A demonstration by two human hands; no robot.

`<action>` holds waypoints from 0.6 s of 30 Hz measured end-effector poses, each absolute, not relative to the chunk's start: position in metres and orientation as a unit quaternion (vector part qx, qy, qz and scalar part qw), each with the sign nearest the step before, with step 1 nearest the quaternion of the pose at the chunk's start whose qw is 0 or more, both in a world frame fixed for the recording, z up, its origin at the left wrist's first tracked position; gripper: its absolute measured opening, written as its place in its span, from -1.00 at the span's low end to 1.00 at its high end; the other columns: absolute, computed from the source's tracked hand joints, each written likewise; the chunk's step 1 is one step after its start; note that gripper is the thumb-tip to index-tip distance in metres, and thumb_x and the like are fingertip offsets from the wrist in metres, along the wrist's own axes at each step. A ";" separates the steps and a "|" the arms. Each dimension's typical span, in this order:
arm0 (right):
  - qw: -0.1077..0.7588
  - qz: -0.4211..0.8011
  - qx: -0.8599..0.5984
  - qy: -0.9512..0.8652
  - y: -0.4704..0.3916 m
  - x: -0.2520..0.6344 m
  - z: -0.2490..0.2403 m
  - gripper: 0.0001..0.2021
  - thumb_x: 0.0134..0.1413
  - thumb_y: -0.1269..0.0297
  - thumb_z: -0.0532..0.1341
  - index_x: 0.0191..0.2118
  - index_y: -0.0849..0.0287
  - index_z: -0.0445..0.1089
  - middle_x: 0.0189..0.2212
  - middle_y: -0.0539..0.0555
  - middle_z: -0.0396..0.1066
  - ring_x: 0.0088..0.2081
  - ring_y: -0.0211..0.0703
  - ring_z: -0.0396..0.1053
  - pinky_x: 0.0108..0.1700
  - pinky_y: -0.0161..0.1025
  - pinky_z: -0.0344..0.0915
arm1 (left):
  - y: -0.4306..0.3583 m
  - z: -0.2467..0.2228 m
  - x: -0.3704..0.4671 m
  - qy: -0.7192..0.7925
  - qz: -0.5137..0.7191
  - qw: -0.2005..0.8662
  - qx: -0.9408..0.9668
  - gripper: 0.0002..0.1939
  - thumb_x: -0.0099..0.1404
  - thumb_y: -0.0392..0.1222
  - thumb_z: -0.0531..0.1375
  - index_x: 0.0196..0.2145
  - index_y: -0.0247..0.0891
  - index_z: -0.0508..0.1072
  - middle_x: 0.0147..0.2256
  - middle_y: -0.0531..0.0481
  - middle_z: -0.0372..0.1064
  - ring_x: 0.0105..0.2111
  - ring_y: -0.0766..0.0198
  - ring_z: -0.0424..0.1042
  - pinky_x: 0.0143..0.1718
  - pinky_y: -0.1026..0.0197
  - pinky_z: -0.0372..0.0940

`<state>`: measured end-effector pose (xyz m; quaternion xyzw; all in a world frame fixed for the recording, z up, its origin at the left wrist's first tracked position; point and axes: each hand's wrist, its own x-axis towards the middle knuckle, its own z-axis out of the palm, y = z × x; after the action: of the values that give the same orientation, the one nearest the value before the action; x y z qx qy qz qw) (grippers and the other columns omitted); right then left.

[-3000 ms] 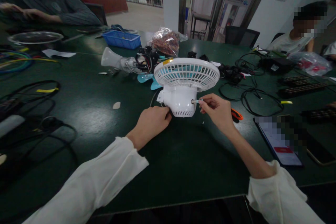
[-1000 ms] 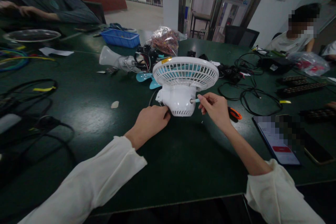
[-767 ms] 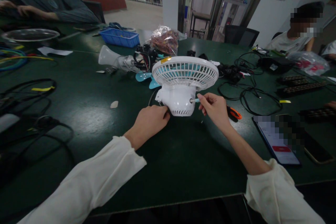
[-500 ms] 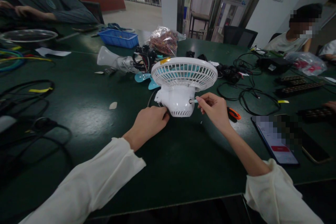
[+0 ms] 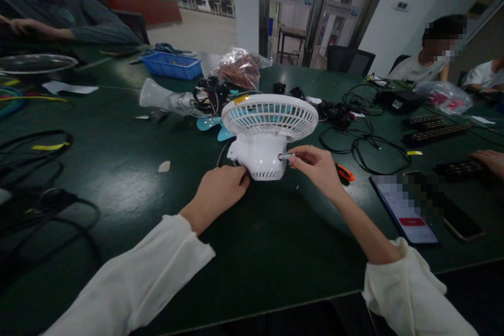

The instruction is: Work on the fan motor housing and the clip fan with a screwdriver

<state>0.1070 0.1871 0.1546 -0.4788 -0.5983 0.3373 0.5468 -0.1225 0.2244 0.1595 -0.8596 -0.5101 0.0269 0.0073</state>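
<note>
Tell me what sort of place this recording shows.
Probably a shared assembly or repair workroom: a long green table strewn with black cables, a blue parts bin, and a white fan being worked on.

— What do you have in front of you?
— I see a small white fan (image 5: 264,131) lying grille-up on the green table (image 5: 252,252), its vented motor housing turned toward me.
— And the tool?
— A thin pale-blue screwdriver (image 5: 286,156), level, tip in the housing's right side.
</note>
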 end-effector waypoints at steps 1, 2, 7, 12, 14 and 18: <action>0.549 0.339 -0.477 -0.596 0.187 0.106 0.155 -0.82 0.00 0.22 0.31 -0.27 0.19 0.50 -0.37 0.05 0.52 -0.37 -0.24 0.47 -0.28 -0.26 0.45 | 0.224 0.160 -0.123 -0.510 0.027 0.011 -0.859 -0.63 0.32 -0.09 -0.09 -0.30 -0.24 0.48 -0.36 -0.15 0.49 -0.37 0.03 0.51 -0.37 0.07 0.36; 0.552 0.341 -0.476 -0.594 0.188 0.105 0.154 -0.82 0.00 0.22 0.31 -0.27 0.19 0.49 -0.39 0.04 0.52 -0.39 -0.24 0.48 -0.30 -0.27 0.45 | 0.224 0.160 -0.122 -0.511 0.028 0.012 -0.859 -0.63 0.32 -0.09 -0.09 -0.30 -0.24 0.48 -0.36 -0.15 0.49 -0.36 0.03 0.51 -0.36 0.06 0.36; 0.546 0.332 -0.487 -0.595 0.191 0.098 0.151 -0.79 0.02 0.19 0.29 -0.26 0.21 0.49 -0.45 0.02 0.50 -0.48 -0.26 0.45 -0.40 -0.31 0.44 | 0.223 0.161 -0.122 -0.511 0.026 0.006 -0.859 -0.63 0.32 -0.10 -0.08 -0.29 -0.25 0.49 -0.35 -0.16 0.50 -0.36 0.04 0.51 -0.35 0.07 0.36; 0.528 0.290 -0.501 -0.622 0.191 0.097 0.148 -0.78 0.07 0.16 0.25 -0.23 0.18 0.47 -0.40 0.04 0.48 -0.41 -0.24 0.45 -0.39 -0.32 0.42 | 0.224 0.160 -0.122 -0.509 0.022 0.007 -0.861 -0.63 0.32 -0.09 -0.08 -0.29 -0.25 0.48 -0.36 -0.15 0.49 -0.37 0.04 0.50 -0.36 0.07 0.36; 0.522 0.275 -0.505 -0.630 0.190 0.098 0.147 -0.74 0.07 0.14 0.25 -0.16 0.15 0.45 -0.37 0.03 0.46 -0.37 -0.23 0.45 -0.38 -0.31 0.42 | 0.224 0.160 -0.123 -0.507 0.018 0.002 -0.862 -0.64 0.32 -0.10 -0.08 -0.30 -0.25 0.48 -0.35 -0.14 0.49 -0.37 0.06 0.50 -0.37 0.08 0.36; 0.546 0.282 -0.502 -0.609 0.188 0.106 0.146 -0.68 0.11 0.08 0.21 -0.08 0.13 0.40 -0.35 0.02 0.45 -0.35 -0.23 0.46 -0.36 -0.32 0.42 | 0.225 0.160 -0.125 -0.505 0.008 -0.012 -0.863 -0.66 0.32 -0.10 -0.06 -0.31 -0.25 0.47 -0.35 -0.12 0.49 -0.38 0.10 0.50 -0.36 0.11 0.36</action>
<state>0.1062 0.1879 0.1460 -0.5022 -0.6087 0.2820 0.5457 -0.1246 0.2246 0.1598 -0.8630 -0.5050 0.0085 -0.0119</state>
